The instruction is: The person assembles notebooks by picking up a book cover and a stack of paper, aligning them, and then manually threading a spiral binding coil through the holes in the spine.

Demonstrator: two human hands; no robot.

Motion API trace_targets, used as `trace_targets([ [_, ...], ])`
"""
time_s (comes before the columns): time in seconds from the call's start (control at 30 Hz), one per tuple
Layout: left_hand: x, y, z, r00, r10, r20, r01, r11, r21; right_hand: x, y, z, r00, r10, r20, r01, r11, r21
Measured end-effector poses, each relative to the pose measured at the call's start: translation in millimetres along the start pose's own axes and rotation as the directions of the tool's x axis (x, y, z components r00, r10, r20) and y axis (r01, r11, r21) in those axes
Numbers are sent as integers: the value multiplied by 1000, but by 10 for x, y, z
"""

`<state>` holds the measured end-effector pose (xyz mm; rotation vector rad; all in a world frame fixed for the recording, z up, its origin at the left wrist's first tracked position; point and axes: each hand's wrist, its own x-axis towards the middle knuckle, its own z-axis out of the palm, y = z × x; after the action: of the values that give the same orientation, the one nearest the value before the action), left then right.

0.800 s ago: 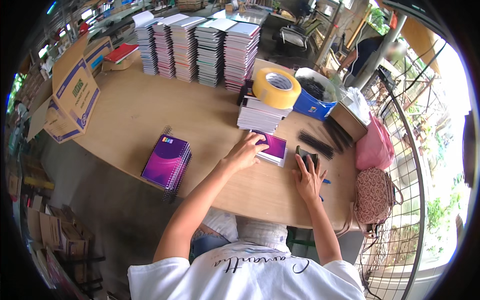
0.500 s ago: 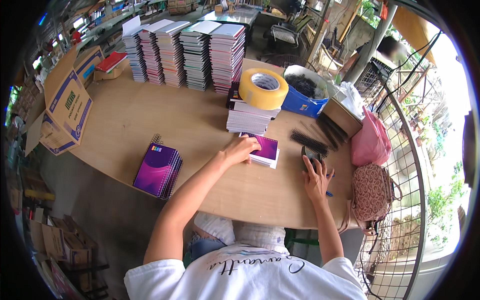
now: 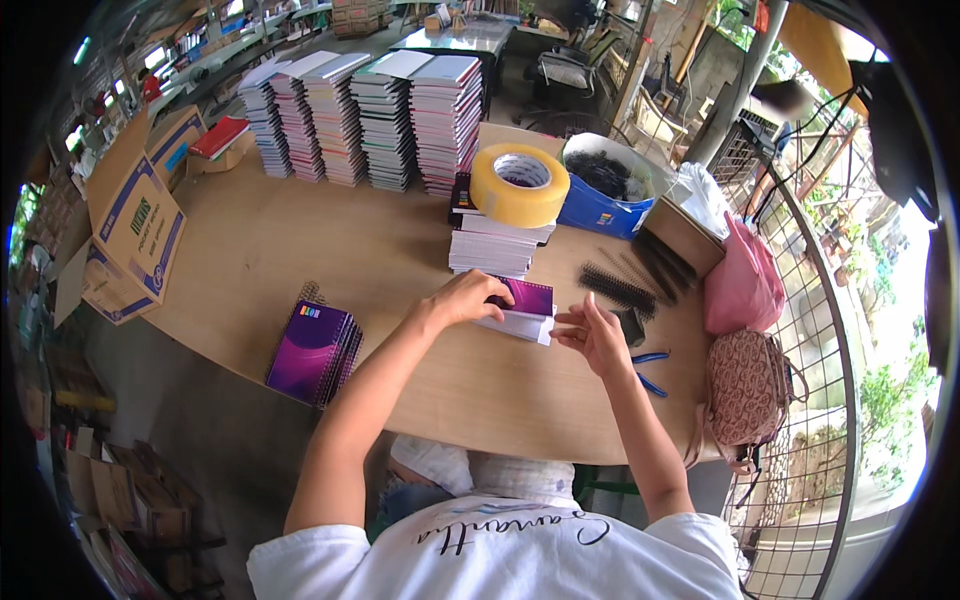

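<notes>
My left hand [image 3: 468, 299] is closed on the left side of a small purple notebook [image 3: 530, 297], its fingers curled over the cover. White pages jut out below the cover, toward me. Just off the notebook's right edge is my right hand [image 3: 597, 336], fingers apart and nothing visible in them. To the right of that hand lie blue-handled pliers [image 3: 652, 384], handles spread, near a dark block [image 3: 630, 326]. Behind the notebook stands a stack of white-paged pads [image 3: 490, 248] with a large yellow tape roll [image 3: 520, 185] on top.
Purple spiral notebooks [image 3: 312, 345] are piled at the left front edge. Tall notebook stacks [image 3: 382, 130] line the back. Black binding coils [image 3: 615, 287] lie at the right, near a blue tub [image 3: 605, 215], a pink bag [image 3: 745, 280] and a patterned bag [image 3: 750, 385]. A cardboard box [image 3: 135, 235] sits far left.
My right hand has left the pliers and moved left to the notebook's right edge. The pliers now lie uncovered on the table. My left hand stays at the notebook.
</notes>
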<state>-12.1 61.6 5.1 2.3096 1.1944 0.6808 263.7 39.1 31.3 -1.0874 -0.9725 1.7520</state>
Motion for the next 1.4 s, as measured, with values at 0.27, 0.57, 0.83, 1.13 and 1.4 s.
trace_targets([
  [0.27,-89,119,64,997,47,-65,-33,976,215,37,150,-62,991,-126,-50,113,972,-204],
  [0.57,-70,49,47,999,39,-32,-34,991,131,-61,267,-91,995,-101,-16,97,982,-163],
  [0.83,-129,76,63,981,16,-194,-10,999,30,404,140,193,966,255,-29,-248,956,154],
  [1.13,-613,596,297,602,-275,-750,-20,933,-359,228,757,105,862,-473,181,473,880,50],
  [1.4,-843,821,765,733,-122,-669,-5,983,-185,-337,1005,376,904,-427,-37,405,879,-252],
])
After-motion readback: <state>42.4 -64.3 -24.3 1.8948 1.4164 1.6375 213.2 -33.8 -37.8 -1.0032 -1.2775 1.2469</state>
